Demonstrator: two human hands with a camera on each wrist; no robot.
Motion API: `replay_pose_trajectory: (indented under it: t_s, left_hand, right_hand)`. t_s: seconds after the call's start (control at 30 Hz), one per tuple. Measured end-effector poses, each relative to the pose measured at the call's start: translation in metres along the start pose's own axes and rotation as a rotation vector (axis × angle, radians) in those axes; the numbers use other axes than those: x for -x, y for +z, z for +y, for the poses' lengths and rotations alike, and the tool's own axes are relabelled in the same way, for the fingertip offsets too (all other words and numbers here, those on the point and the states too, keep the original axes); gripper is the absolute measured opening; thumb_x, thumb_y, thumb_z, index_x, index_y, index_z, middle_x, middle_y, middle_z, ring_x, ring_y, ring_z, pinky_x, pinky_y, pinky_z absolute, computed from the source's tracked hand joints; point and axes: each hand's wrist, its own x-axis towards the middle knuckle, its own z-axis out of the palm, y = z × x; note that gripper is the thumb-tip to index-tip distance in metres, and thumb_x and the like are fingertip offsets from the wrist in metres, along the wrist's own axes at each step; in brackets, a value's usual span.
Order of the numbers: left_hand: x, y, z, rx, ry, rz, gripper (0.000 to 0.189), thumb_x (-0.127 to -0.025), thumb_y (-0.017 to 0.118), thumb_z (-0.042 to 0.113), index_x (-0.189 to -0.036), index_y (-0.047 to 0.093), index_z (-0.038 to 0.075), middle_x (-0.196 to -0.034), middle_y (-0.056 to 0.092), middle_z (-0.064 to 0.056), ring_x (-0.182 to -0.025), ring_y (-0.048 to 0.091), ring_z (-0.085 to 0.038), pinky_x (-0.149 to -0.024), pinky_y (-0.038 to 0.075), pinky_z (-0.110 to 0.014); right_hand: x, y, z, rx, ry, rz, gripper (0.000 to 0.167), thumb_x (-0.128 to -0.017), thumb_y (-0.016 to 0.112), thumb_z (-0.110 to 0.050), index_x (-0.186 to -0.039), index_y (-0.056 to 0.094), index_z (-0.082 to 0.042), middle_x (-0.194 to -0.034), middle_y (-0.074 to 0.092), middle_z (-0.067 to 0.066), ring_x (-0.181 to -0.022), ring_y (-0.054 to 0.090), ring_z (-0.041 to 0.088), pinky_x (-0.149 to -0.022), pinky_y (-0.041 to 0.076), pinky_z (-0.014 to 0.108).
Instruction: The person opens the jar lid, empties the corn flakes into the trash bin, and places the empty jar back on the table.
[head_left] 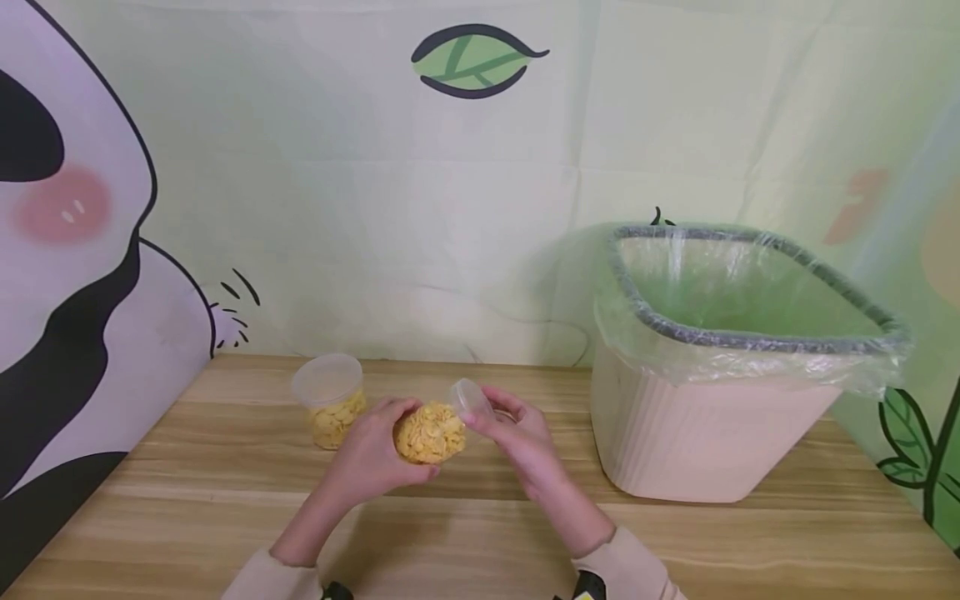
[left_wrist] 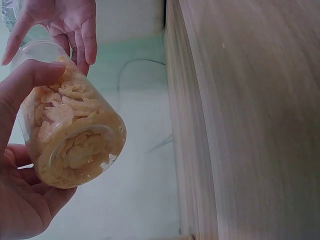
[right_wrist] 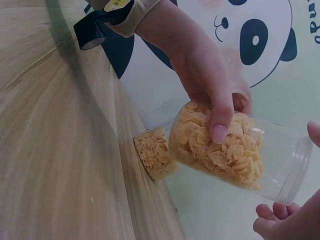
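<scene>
My left hand [head_left: 378,450] grips a clear plastic jar [left_wrist: 70,125] of yellow cornflakes [right_wrist: 220,150]. Held above the table, the jar lies tilted on its side, its base toward my left wrist and its top toward my right hand [head_left: 525,437]. At the clear lid end [head_left: 469,398], the right thumb and fingers hold the rim from opposite sides. The cornflakes sit toward the base, leaving the upper part of the jar see-through. A second lidded jar [head_left: 327,400] of cornflakes stands upright on the table, just left of my left hand.
To the right, a pale pink bin [head_left: 697,433] with a dark grey rim and a clear liner bag stands on the wooden table [head_left: 465,542]. A cloth backdrop [head_left: 375,208] with panda and leaf drawings hangs behind the table's far edge.
</scene>
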Motion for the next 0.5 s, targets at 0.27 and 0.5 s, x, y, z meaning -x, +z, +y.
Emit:
replay_pose_trajectory:
  t_s: [0.27,0.5]
  left_hand:
    - [-0.0001,0.0011,0.0,-0.035,0.023,0.014,0.071,-0.05,0.085,0.03,-0.11,0.059,0.001,-0.105,0.06,-0.008,-0.092,0.057,-0.021,-0.079,0.049,-0.038]
    - [0.0008,0.001,-0.0008,-0.009,-0.001,-0.01,0.07,-0.051,0.085,0.028,-0.111,0.059,0.003,-0.104,0.06,-0.007,-0.092,0.056,-0.02,-0.079,0.048,-0.039]
  right_hand:
    - [0.0002,-0.001,-0.001,0.004,-0.003,0.008,0.06,-0.074,0.071,-0.019,-0.123,0.048,0.005,-0.121,0.051,0.019,-0.105,0.052,0.024,-0.09,0.041,0.035]
    - [-0.0005,-0.0041,-0.0032,-0.008,-0.012,-0.039,0.058,-0.074,0.07,-0.014,-0.124,0.048,0.006,-0.124,0.049,0.02,-0.109,0.05,0.024,-0.094,0.04,0.036]
